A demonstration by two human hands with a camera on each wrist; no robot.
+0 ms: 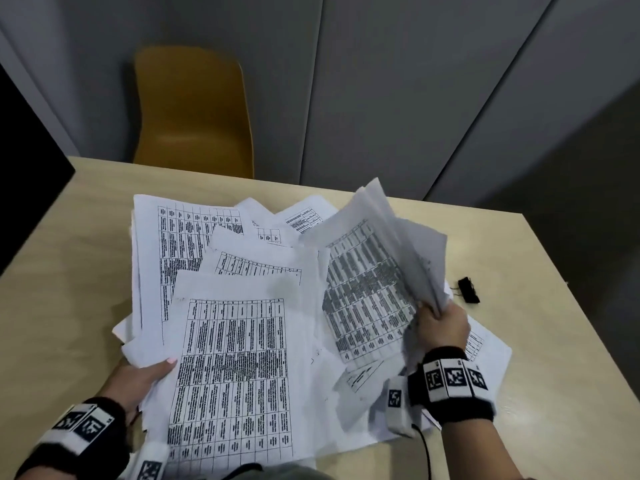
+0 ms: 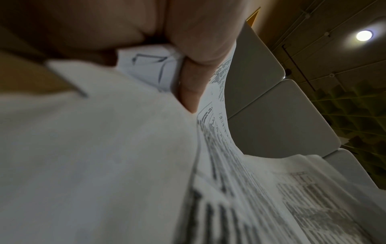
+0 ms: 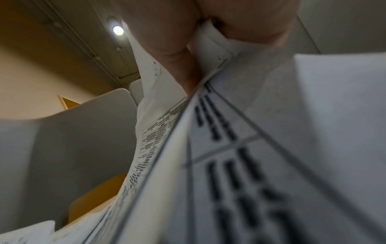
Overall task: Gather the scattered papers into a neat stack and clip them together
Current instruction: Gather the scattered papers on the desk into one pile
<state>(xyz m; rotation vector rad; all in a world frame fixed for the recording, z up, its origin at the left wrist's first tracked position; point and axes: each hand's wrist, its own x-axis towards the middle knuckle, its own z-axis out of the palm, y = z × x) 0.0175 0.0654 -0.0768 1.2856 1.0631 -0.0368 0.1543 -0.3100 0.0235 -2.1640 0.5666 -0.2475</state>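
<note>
Several printed sheets with tables (image 1: 235, 358) lie scattered and overlapping on the light wooden table (image 1: 69, 289). My left hand (image 1: 145, 375) grips the left edge of the near pile, thumb on top; the left wrist view shows the thumb (image 2: 192, 85) pressed against paper (image 2: 94, 148). My right hand (image 1: 440, 323) grips a bunch of sheets (image 1: 374, 258) lifted and tilted above the right side of the pile; in the right wrist view a finger (image 3: 179, 69) pinches those sheets (image 3: 250, 165). A black binder clip (image 1: 468, 289) lies on the table right of the papers.
A mustard-yellow chair (image 1: 192, 112) stands beyond the table's far edge. Grey panels (image 1: 415, 81) form the wall behind. A dark object (image 1: 27, 168) borders the table's left side. A black cable (image 1: 427, 452) runs from the right wrist.
</note>
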